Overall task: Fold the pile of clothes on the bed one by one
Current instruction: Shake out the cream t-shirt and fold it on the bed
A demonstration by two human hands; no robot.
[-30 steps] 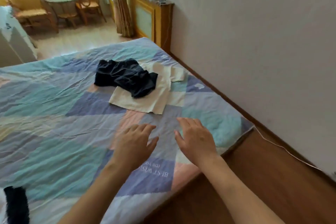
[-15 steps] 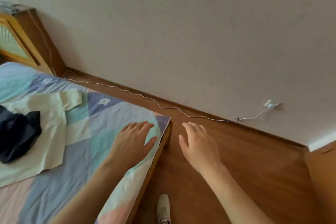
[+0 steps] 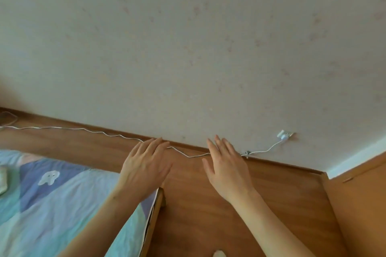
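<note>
Both hands empty: left hand [image 3: 144,165] and right hand [image 3: 226,166] held out flat, fingers straight and relaxed, palms down, gripping nothing, raised past the corner of the bed [image 3: 62,204] with floor [image 3: 208,210] and wall [image 3: 188,48] behind them. Pile of clothes almost wholly out of view; only a pale scrap of cloth [image 3: 3,180] at the far left edge, lying on the bed, well apart from either hand. Judged from that scrap: thin, light fabric, soft and limp, sure to sag and crease when lifted, no risk of breaking, little slip against the cotton cover. Best taken by pinching two corners or a hem, one in each hand, then shaken flat before folding. Rest of the pile not visible, so weight and kind of the other garments impossible to tell. Bed covered with a wrinkled patchwork sheet in blue, teal and purple, a small white figure [image 3: 49,177] printed on it; soft surface, apt to ruck under a sliding garment. Wooden bed frame [image 3: 155,213] showing at the corner. Brown wood floor, matching skirting, a thin white cable [image 3: 94,130] trailing along it to a plug [image 3: 285,134] low on the pale speckled wall.
</note>
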